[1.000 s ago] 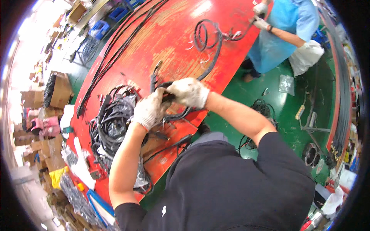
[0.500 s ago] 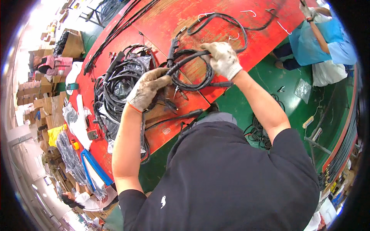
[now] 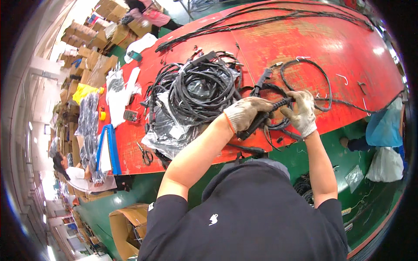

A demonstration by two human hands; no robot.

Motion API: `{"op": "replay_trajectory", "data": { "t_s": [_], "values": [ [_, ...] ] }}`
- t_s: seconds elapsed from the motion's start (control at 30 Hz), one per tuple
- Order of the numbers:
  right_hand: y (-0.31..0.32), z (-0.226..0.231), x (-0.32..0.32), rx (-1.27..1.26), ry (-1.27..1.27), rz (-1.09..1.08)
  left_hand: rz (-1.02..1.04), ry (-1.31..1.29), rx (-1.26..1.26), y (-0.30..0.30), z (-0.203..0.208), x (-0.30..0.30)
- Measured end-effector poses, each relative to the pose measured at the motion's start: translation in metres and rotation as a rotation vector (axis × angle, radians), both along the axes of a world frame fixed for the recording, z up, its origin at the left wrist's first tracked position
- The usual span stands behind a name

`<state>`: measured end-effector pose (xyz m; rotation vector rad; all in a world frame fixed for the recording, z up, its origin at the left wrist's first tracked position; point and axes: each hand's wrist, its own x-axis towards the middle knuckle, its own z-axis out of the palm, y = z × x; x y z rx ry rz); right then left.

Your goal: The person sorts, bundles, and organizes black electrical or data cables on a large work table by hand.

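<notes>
Both my hands wear off-white work gloves, dirty at the fingers. A thick black cable [image 3: 282, 104] spans the short gap between them, with a ribbed-looking wrap there. My left hand [image 3: 249, 113] is closed around it, partly hiding it. On its other side my right hand [image 3: 302, 112] grips the cable between thumb and fingers. Beyond them lies a black connector-like piece [image 3: 263, 79] of the harness. A loop of thinner black cable [image 3: 329, 87] spreads over the red table [image 3: 305, 41]. Left of my hands sits a big coil of black cables [image 3: 191, 93] on clear plastic bags.
Long black cables [image 3: 261, 14] run along the far edge. White hooks [image 3: 342, 78] lie at right. Scissors [image 3: 146, 155], a meter-like device [image 3: 131, 115] and a blue frame [image 3: 114, 150] are at left. A co-worker in blue [image 3: 385, 126] stands right; a cardboard box [image 3: 119, 232] is on the floor.
My view has swung, so the table shows more squarely. My hands have come closer together on the cable, and the loop held between them now lies lower, against the table.
</notes>
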<state>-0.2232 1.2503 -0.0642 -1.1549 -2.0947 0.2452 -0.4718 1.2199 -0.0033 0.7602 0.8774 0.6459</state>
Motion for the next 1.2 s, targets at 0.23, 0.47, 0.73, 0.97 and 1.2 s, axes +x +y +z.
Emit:
{"op": "replay_trajectory", "data": {
  "t_s": [0.23, 0.47, 0.73, 0.97, 1.2],
  "values": [
    [0.009, -0.018, -0.007, -0.156, 0.181, -0.062, -0.021, 0.054, 0.112, 0.005, 0.018, -0.008],
    [0.010, -0.034, -0.010, -0.255, 0.380, -0.137, -0.198, 0.983, 0.659, 0.009, 0.028, -0.021],
    [0.009, -0.042, -0.009, -0.579, 0.755, -0.064, 0.182, 0.695, 0.651, 0.010, 0.030, -0.051],
    [-0.005, -0.009, -0.022, -0.556, 0.514, 0.113, 0.269, 0.488, 0.477, 0.005, 0.024, -0.066],
    [-0.003, -0.021, -0.023, -0.487, 0.509, 0.081, 0.268, 0.471, 0.520, 0.004, 0.030, -0.061]
  ]
}}
